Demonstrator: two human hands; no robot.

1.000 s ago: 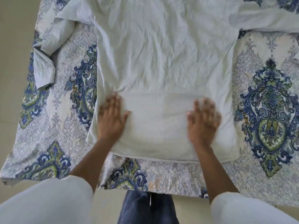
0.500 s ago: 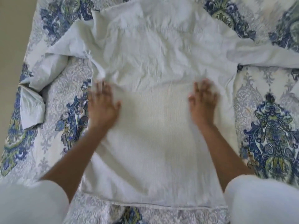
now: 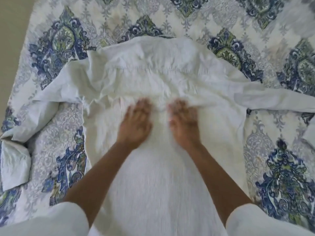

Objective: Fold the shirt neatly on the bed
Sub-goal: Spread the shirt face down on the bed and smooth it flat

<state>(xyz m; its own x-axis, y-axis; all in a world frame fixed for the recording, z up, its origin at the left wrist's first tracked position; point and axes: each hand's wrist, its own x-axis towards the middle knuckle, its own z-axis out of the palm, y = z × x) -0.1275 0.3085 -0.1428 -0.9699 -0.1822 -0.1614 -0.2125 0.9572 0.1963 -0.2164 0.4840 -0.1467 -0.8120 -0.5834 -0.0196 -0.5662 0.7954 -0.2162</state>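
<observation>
A white shirt (image 3: 153, 176) lies spread out on a bed (image 3: 51, 130) covered in a blue and green patterned bedspread, its hem at the near edge and its collar (image 3: 153, 48) at the far end. The left hand (image 3: 135, 124) and the right hand (image 3: 185, 124) rest side by side, close together, on the middle of the shirt. Both are blurred, but their fingers look stretched out, palms down on the cloth, gripping nothing. Just beyond the fingertips the fabric is bunched into wrinkles.

One shirt sleeve (image 3: 51, 92) runs out to the left and bends toward the near side, where its cuff (image 3: 14, 166) lies crumpled at the bed's left edge. The other shirt sleeve (image 3: 281, 101) stretches straight to the right. The person's own white sleeves (image 3: 42, 220) fill the near corners, and beige floor (image 3: 12, 23) shows at the far left.
</observation>
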